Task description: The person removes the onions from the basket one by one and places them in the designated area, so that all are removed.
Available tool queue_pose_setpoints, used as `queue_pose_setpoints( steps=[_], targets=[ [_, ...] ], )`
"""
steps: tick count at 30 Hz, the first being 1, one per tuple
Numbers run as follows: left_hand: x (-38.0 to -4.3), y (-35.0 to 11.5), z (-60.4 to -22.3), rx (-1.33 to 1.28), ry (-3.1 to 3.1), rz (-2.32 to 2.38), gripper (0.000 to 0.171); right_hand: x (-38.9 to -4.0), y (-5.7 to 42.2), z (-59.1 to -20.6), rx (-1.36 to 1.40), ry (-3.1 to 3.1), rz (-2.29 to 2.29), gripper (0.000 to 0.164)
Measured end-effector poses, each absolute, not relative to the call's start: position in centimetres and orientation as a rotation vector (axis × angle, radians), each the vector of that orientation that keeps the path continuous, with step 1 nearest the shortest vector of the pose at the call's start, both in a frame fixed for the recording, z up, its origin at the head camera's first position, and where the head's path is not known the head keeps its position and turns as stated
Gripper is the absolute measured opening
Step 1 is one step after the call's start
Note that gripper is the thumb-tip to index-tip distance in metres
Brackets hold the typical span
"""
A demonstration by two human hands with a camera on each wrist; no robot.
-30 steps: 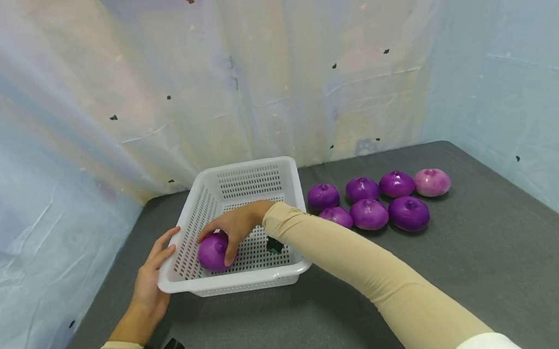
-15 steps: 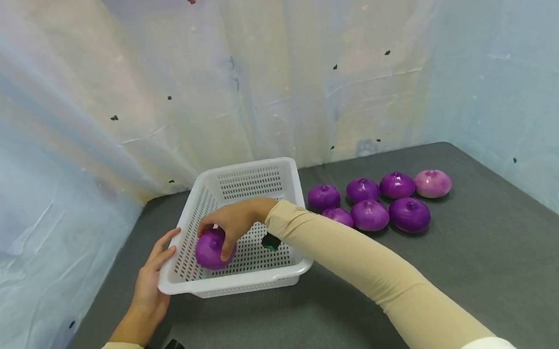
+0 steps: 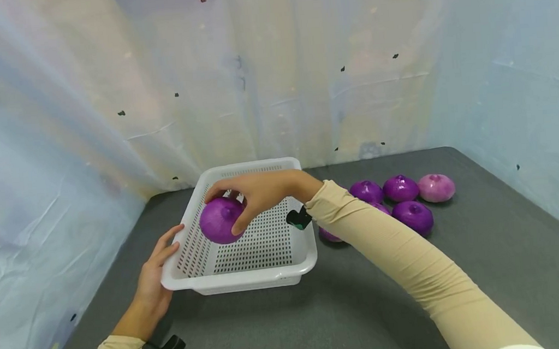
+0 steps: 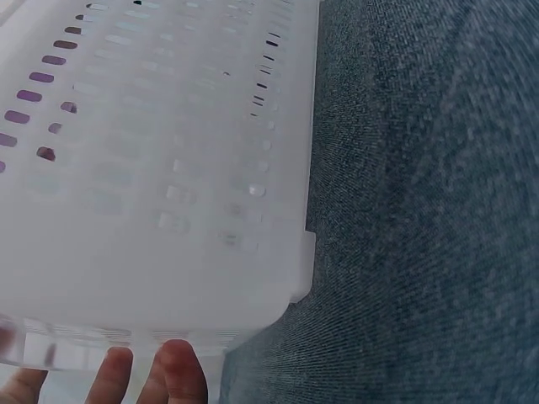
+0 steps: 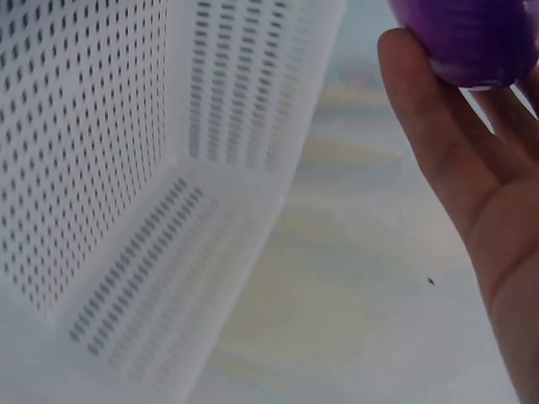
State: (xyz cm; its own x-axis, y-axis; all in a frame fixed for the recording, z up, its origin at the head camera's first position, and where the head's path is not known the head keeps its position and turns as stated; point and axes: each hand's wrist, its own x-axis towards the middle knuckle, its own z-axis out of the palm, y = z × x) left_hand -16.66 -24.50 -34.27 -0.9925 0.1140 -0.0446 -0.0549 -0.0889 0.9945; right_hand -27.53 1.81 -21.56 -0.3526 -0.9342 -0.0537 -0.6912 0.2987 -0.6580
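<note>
My right hand [image 3: 256,195] grips a glossy purple onion [image 3: 218,223], thumb on its near side and fingers over the far side. The onion hangs over the left part of a white perforated plastic basket [image 3: 248,277]. In the right wrist view the onion [image 5: 476,38] shows only at the top edge, held at the fingertips. My left hand [image 3: 151,286] holds the basket's left rim, two digits lapping onto it. From the left wrist, fingertips [image 4: 178,358] show against the rim, and purple shows through the slots of the basket [image 4: 143,261].
Several more purple onions [image 3: 413,216] lie to the right of the basket, some partly behind the right sleeve [image 3: 389,248]. A paler pink-purple onion [image 3: 436,188] is at their far right. The grey tabletop [image 3: 281,327] meets hanging patterned sheets [image 3: 263,88] at the back and sides.
My right hand has lifted the onion up from the basket's floor, and the right forearm has risen and shifted right. The left hand stays at the rim. The head view has shifted slightly.
</note>
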Motion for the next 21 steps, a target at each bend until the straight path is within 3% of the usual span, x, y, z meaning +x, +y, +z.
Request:
queue_pose_setpoints(
  steps=[10,21],
  targets=[
    [-16.7,-24.6,-34.4,0.129,2.014,2.284,0.045,-25.6,7.1,-20.3,-1.539,2.218,-0.738,0.072],
    [-16.7,-25.1,-34.8,0.142,2.021,2.288,0.045,-23.4,12.6,-21.1,-1.411,2.33,-0.747,0.071]
  ],
)
